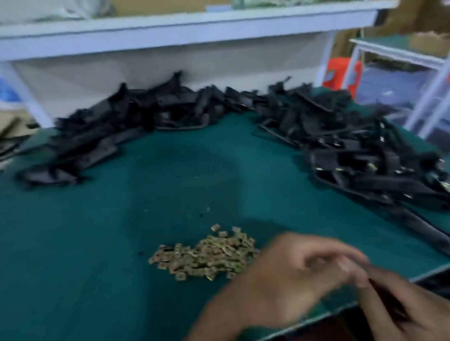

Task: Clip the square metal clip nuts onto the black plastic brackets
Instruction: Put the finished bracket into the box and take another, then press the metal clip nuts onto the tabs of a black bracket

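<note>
So it's a workbench covered in a dark green mat (93,226), with a white shelf (178,26) running along the back and a second white rack (419,59) off to the right. The near edge of the mat cuts diagonally across the bottom right corner, right under the hands.

Biggest thing on there is the heap of black plastic brackets (366,150) on the right, a lot of them showing little brass-coloured bits. It runs right down to the right edge. A second pile of black brackets (110,133) curves along the back and left side. Between the two piles the middle of the mat is open green.

Near the front sits a small mound of square brass-coloured metal clip nuts (206,257), with a few strays just above it.

Hands are both at bottom right and pretty motion-blurred. The left hand (294,277) is just right of the nut mound with fingers curled toward the other one; can't tell if it's pinching anything. The right hand (412,314) is wrapped round a dark bracket piece (386,300) at the table edge.
</note>
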### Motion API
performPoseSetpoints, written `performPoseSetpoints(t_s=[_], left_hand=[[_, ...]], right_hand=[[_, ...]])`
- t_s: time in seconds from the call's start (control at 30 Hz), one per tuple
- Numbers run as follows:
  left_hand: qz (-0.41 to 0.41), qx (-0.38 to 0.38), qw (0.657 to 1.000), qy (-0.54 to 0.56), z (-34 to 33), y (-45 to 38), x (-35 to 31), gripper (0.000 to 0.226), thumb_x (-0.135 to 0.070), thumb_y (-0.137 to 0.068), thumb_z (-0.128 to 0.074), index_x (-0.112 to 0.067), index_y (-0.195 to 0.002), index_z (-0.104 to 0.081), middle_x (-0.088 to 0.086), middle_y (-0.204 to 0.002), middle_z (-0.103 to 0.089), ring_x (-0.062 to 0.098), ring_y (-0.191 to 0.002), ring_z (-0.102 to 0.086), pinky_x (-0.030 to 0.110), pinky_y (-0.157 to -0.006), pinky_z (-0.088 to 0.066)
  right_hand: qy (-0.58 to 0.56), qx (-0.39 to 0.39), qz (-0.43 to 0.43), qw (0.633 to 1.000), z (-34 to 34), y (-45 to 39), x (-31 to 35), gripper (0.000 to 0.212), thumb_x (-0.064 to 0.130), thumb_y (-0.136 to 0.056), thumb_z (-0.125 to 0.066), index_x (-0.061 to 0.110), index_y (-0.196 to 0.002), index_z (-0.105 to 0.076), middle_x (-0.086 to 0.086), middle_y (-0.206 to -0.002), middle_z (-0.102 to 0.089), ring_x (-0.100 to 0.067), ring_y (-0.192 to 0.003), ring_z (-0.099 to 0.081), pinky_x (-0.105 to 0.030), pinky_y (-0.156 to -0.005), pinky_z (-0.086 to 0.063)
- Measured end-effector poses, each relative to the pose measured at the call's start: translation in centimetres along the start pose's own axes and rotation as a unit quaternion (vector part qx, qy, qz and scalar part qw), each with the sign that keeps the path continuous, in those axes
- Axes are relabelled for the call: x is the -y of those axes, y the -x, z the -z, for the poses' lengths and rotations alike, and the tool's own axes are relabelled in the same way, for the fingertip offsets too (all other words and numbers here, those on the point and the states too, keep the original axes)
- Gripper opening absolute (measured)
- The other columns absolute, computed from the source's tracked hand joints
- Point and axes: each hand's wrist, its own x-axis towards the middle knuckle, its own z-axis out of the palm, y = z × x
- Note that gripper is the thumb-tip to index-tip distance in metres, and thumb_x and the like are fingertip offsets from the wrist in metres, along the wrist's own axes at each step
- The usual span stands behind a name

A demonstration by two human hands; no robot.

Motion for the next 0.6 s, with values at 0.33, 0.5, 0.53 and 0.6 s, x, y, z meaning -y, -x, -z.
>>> performPoseSetpoints(t_s=[0.33, 0.5, 0.53, 0.6], left_hand=[[-0.103, -0.603, 0.791, -0.025, 23.2, 8.8, 3.2, 0.030, -0.019, -0.094, -0.053, -0.025, -0.071, -0.071, -0.009, -0.051, -0.038, 0.016, -0.049, -0.029, 0.032, -0.051, -0.024], [-0.123, -0.553, 0.814, -0.127, 24.5, 8.3, 4.7, 0.027, -0.032, -0.088, -0.054, -0.017, -0.068, -0.064, -0.008, -0.049, -0.032, 0.012, -0.044, -0.026, 0.027, -0.049, -0.022], [-0.118, -0.543, 0.818, -0.151, 24.7, 8.1, 4.7, 0.030, -0.034, -0.088, -0.054, -0.015, -0.067, -0.062, -0.008, -0.049, -0.029, 0.012, -0.045, -0.025, 0.025, -0.048, -0.021], [-0.114, -0.530, 0.823, -0.168, 24.8, 7.8, 4.5, 0.034, -0.038, -0.085, -0.053, -0.013, -0.063, -0.058, -0.006, -0.049, -0.028, 0.010, -0.046, -0.025, 0.025, -0.046, -0.020]], right_hand=[[-0.176, 0.275, -0.078, 0.942, -18.9, -14.6, 0.5, 0.026, 0.002, -0.091, -0.069, 0.027, -0.095, -0.076, 0.011, -0.083, -0.074, -0.009, -0.073, -0.069, -0.019, -0.069, -0.052], [-0.252, 0.242, -0.201, 0.915, -29.6, -22.0, 2.1, 0.020, 0.000, -0.095, -0.061, 0.015, -0.092, -0.074, -0.007, -0.084, -0.073, -0.013, -0.060, -0.069, -0.024, -0.060, -0.055], [-0.270, 0.222, -0.231, 0.908, -31.4, -23.5, 2.5, 0.018, 0.000, -0.096, -0.060, 0.012, -0.091, -0.073, -0.007, -0.085, -0.072, -0.011, -0.056, -0.067, -0.022, -0.056, -0.054], [-0.290, 0.184, -0.282, 0.896, -34.8, -26.6, 3.0, 0.015, 0.004, -0.099, -0.058, 0.008, -0.092, -0.071, -0.006, -0.084, -0.070, -0.009, -0.049, -0.063, -0.021, -0.051, -0.052]])
